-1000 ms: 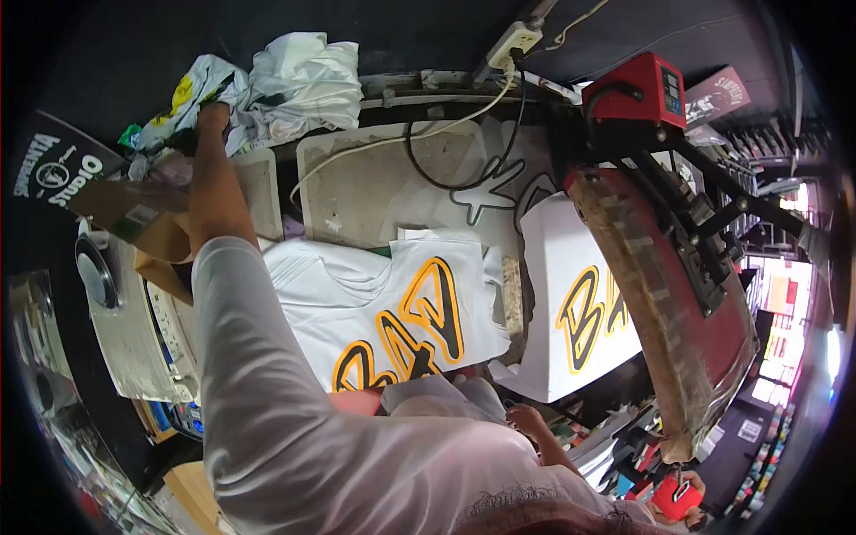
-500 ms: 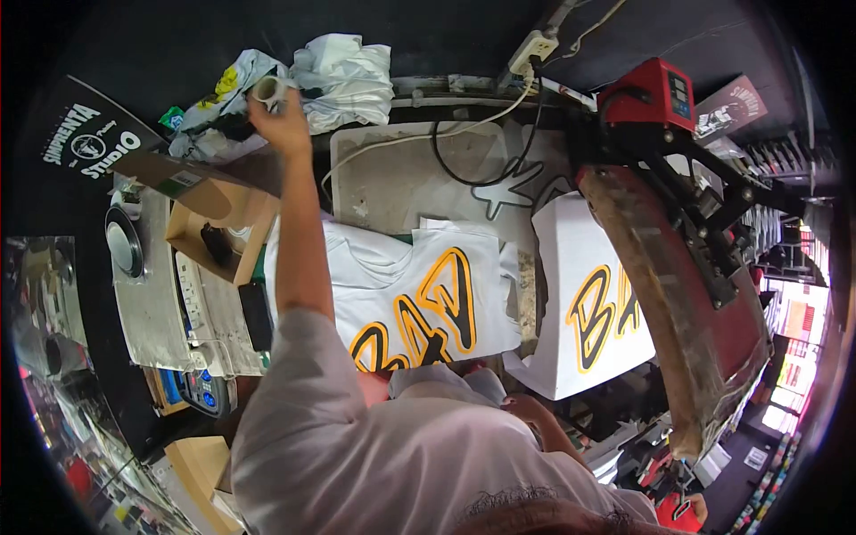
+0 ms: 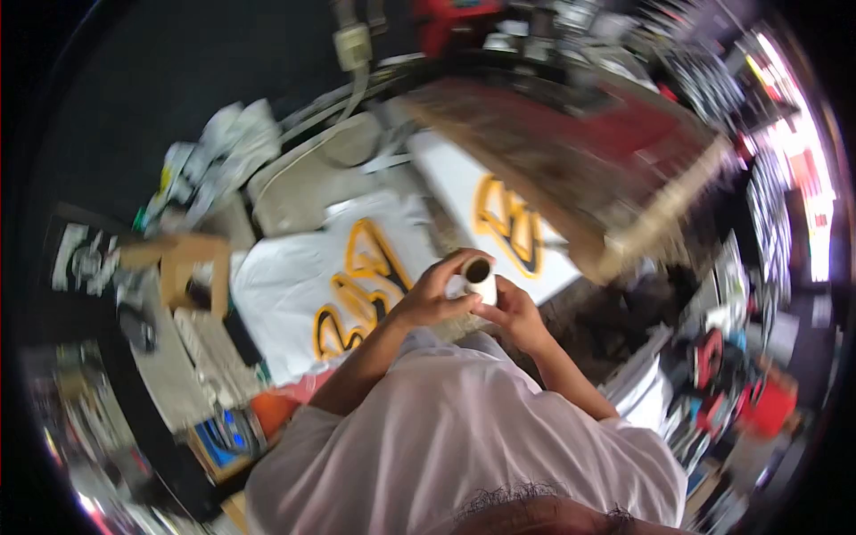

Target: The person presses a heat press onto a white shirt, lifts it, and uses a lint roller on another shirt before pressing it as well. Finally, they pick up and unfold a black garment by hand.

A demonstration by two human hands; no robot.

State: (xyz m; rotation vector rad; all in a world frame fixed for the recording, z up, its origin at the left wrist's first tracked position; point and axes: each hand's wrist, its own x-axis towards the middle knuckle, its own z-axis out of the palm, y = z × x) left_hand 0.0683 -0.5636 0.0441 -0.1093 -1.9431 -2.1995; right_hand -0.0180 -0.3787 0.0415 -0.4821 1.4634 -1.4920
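A white roll of tape [image 3: 485,291] with a brown hollow core is held upright in front of my chest. My left hand [image 3: 440,292] wraps around its left side, fingers curled at the top rim. From the other side, the thumb and fingers of my right hand [image 3: 517,314] press on the roll. Beyond my left forearm lies a white T-shirt [image 3: 283,266] with black and orange lettering. A second white printed shirt [image 3: 455,169] spreads under the edge of a heat press [image 3: 571,160], just past my hands.
Crumpled plastic bags [image 3: 239,134] lie at the back left. An open cardboard box [image 3: 207,254] stands left of the shirt. A cable runs down from a wall socket [image 3: 353,46]. A person in red [image 3: 769,401] is at the far right, blurred.
My left hand has come back from the plastic bags to my chest, bringing the tape roll. My right hand has risen to hold it too. The view has turned right.
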